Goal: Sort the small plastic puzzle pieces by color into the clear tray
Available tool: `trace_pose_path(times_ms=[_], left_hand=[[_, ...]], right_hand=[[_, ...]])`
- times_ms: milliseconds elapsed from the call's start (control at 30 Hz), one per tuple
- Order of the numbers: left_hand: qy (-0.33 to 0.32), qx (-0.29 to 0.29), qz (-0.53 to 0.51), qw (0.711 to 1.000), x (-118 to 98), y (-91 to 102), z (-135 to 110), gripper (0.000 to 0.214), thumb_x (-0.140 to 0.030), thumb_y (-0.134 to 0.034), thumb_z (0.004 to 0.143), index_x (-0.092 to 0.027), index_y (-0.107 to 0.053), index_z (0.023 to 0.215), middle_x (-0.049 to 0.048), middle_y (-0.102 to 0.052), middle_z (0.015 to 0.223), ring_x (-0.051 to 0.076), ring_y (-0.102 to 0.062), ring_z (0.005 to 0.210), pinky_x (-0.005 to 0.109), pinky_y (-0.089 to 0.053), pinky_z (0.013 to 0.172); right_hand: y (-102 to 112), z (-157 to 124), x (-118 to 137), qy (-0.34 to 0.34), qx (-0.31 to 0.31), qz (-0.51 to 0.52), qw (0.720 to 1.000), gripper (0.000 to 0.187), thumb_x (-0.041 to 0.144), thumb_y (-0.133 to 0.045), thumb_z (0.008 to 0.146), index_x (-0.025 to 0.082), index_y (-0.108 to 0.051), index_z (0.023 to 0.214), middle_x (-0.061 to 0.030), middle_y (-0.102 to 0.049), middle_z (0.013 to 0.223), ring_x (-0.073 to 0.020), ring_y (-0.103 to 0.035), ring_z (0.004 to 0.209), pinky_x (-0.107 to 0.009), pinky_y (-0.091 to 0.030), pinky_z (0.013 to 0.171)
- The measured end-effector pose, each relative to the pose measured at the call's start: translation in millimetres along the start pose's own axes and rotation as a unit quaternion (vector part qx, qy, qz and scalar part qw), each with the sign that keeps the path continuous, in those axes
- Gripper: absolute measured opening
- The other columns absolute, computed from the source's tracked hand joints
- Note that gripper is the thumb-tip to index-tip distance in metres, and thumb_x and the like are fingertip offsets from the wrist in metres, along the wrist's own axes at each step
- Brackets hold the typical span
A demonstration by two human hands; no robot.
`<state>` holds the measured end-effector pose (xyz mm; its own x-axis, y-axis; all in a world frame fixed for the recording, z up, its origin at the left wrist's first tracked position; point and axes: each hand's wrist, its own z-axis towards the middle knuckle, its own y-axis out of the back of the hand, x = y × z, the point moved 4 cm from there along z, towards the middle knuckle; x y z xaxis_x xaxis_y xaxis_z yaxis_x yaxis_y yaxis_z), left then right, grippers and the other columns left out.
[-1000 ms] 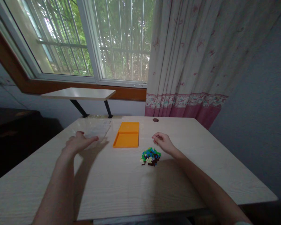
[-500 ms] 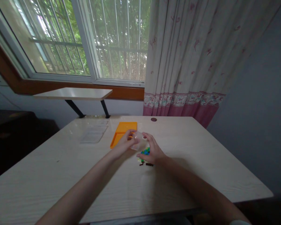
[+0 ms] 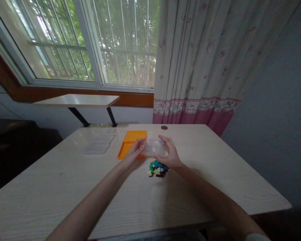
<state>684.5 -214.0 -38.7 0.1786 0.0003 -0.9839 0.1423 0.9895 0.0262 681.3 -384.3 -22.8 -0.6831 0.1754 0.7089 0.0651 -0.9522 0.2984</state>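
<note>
Whitish see-through container (image 3: 154, 147), faintly glossy

Left forearm (image 3: 97, 192) and right forearm (image 3: 210, 194) extend forward, converging. Left hand (image 3: 133, 153) and right hand (image 3: 172, 156) face each other, apart, fingers (image 3: 166, 141) curved; right thumb (image 3: 161, 158) spread below.

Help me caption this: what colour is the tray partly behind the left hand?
Orange; the tray shows best in the head view.

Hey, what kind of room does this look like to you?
Probably a room in a home, perhaps a study or bedroom: a pale wood-grain desk with a small raised shelf stands by a barred window, beside a floral curtain with a pink lower band.
</note>
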Motion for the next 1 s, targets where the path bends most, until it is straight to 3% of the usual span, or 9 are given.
trace_pose_path(times_ms=[133, 233, 333, 500, 600, 700, 800, 1000], left_hand=[[-0.02, 0.011, -0.055, 0.998, -3.2, 1.5, -6.6, 0.07, -0.041, -0.072, 0.056, -0.019, -0.041, 0.115, 0.0098, -0.049, 0.113, 0.022, -0.05, 0.1, 0.03, -0.042, 0.08], [-0.028, 0.03, -0.089, 0.995, -9.0, -6.9, -11.1, 0.074, -0.036, -0.075, 0.052, -0.021, -0.039, 0.115, 0.0071, -0.053, 0.105, 0.02, -0.053, 0.093, 0.031, -0.043, 0.079], [-0.038, 0.011, -0.088, 0.995, -10.3, -9.5, -11.6, 0.068, -0.034, -0.075, 0.051, -0.022, -0.042, 0.108, 0.0046, -0.054, 0.101, 0.019, -0.054, 0.09, 0.03, -0.044, 0.078], [-0.084, -0.033, -0.079, 0.993, -8.7, -5.1, -9.7, 0.059, -0.039, -0.073, 0.052, -0.02, -0.045, 0.1, 0.0053, -0.054, 0.1, 0.019, -0.053, 0.092, 0.032, -0.044, 0.079], [-0.091, -0.043, -0.037, 0.994, -11.0, -6.4, -12.8, 0.055, -0.035, -0.073, 0.053, -0.019, -0.045, 0.098, 0.0054, -0.053, 0.099, 0.018, -0.054, 0.092, 0.032, -0.045, 0.08], [-0.083, -0.071, 0.028, 0.994, -15.0, -8.7, -18.8, 0.055, -0.032, -0.071, 0.056, -0.019, -0.044, 0.103, 0.0069, -0.052, 0.105, 0.02, -0.053, 0.095, 0.033, -0.046, 0.081], [-0.071, -0.071, 0.111, 0.989, -18.1, -12.0, -23.7, 0.057, -0.031, -0.07, 0.057, -0.018, -0.045, 0.107, 0.0077, -0.055, 0.105, 0.021, -0.055, 0.093, 0.035, -0.048, 0.078], [-0.085, -0.058, 0.218, 0.971, -17.5, -9.9, -24.0, 0.061, -0.031, -0.07, 0.057, -0.017, -0.049, 0.111, 0.0082, -0.06, 0.101, 0.022, -0.058, 0.089, 0.036, -0.05, 0.078]], right_hand=[[-5.0, 1.2, -20.1, -0.067, 0.025, 0.213, 0.974, 0.064, 0.03, -0.067, 0.064, 0.026, -0.032, 0.118, -0.0066, -0.045, 0.112, -0.0175, -0.053, 0.097, -0.032, -0.045, 0.083], [-7.4, -0.1, -26.1, -0.084, 0.057, 0.271, 0.957, 0.064, 0.031, -0.07, 0.062, 0.027, -0.034, 0.115, -0.0068, -0.041, 0.117, -0.0194, -0.051, 0.105, -0.031, -0.045, 0.081], [-6.8, -1.9, -26.3, -0.09, 0.08, 0.243, 0.962, 0.062, 0.032, -0.07, 0.063, 0.024, -0.037, 0.115, -0.0078, -0.045, 0.116, -0.0197, -0.049, 0.107, -0.033, -0.043, 0.086], [-16.6, -8.4, -24.2, -0.111, 0.16, 0.103, 0.975, 0.054, 0.034, -0.068, 0.064, 0.019, -0.048, 0.111, -0.0088, -0.051, 0.117, -0.0206, -0.047, 0.11, -0.039, -0.035, 0.096], [-21.8, -12.1, -18.1, -0.092, 0.143, 0.044, 0.984, 0.051, 0.033, -0.065, 0.066, 0.018, -0.05, 0.112, -0.0088, -0.054, 0.116, -0.0206, -0.05, 0.107, -0.039, -0.038, 0.094], [-24.5, -15.5, -9.3, -0.075, 0.119, 0.044, 0.989, 0.044, 0.03, -0.059, 0.072, 0.019, -0.05, 0.114, -0.007, -0.059, 0.108, -0.019, -0.056, 0.098, -0.037, -0.043, 0.089], [-27.7, -18.6, -4.7, -0.085, 0.142, 0.071, 0.984, 0.045, 0.025, -0.055, 0.074, 0.021, -0.048, 0.118, -0.004, -0.062, 0.099, -0.0171, -0.06, 0.088, -0.034, -0.047, 0.084], [-29.7, -18.9, -9.2, -0.132, 0.178, 0.143, 0.965, 0.041, 0.019, -0.059, 0.067, 0.015, -0.053, 0.107, 0.0007, -0.061, 0.073, -0.0106, -0.06, 0.066, -0.023, -0.051, 0.065]])
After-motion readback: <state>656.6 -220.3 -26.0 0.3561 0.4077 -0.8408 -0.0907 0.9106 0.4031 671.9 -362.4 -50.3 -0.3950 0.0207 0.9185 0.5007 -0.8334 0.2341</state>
